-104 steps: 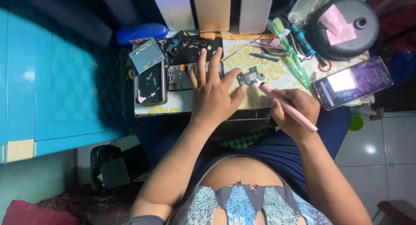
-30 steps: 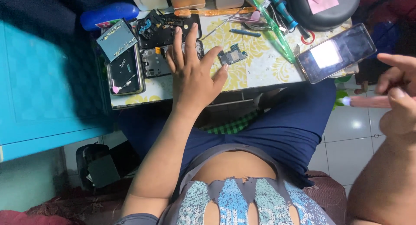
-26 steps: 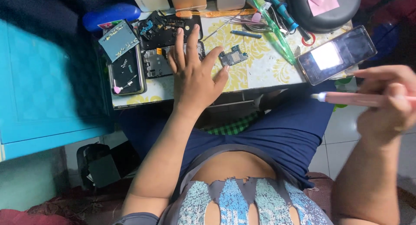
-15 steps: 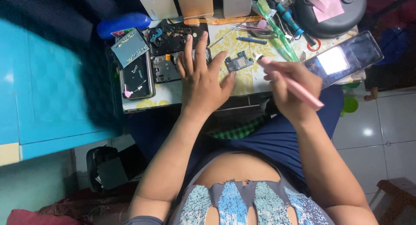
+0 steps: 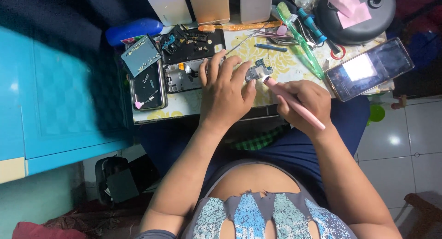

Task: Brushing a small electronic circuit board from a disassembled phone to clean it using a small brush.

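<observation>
At the far left we see a dark opened phone [image 5: 148,88] lying flat near the table's left edge, with a small grey-blue plate [image 5: 141,55] leaning on its top. Next to it sits a black tray [image 5: 193,45] full of tiny dark parts. Our left hand [image 5: 225,89] lies flat on the yellow flowered table [image 5: 276,64], fingers [image 5: 216,64] spread wide, fingertips pressing beside a small green circuit board [image 5: 258,72]. Our right hand [image 5: 304,101] is curled tight around a thin pink stick tool [image 5: 294,103], and its tip touches the board. Farther right, a lit phone [image 5: 368,69] hangs a little over the table's edge. There is little bare room between the things.
</observation>
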